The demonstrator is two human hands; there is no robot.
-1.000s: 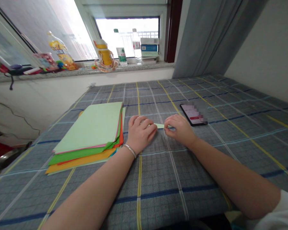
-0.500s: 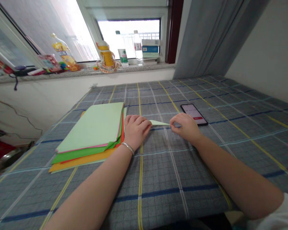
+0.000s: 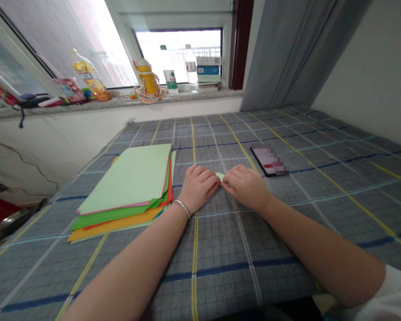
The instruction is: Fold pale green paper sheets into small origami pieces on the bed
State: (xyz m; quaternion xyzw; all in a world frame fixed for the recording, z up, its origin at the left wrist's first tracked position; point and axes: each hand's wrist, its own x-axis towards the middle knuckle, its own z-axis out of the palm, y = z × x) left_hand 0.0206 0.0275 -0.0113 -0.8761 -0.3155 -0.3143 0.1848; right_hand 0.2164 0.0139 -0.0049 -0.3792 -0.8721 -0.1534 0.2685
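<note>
My left hand and my right hand rest close together on the plaid cloth, fingers curled. Between their fingertips sits a small folded piece of light green paper, mostly hidden by the fingers; both hands pinch it against the cloth. A silver bracelet circles my left wrist. Just left of my left hand lies a stack of coloured paper sheets, light green on top, with green, orange and yellow sheets beneath.
A phone lies face up on the cloth behind my right hand. The window sill at the back holds bottles, a yellow jug and boxes. A grey curtain hangs at the right.
My hands have come together. Half a second ago they were apart with a longer strip of the green paper showing between them; now only a small corner shows.
</note>
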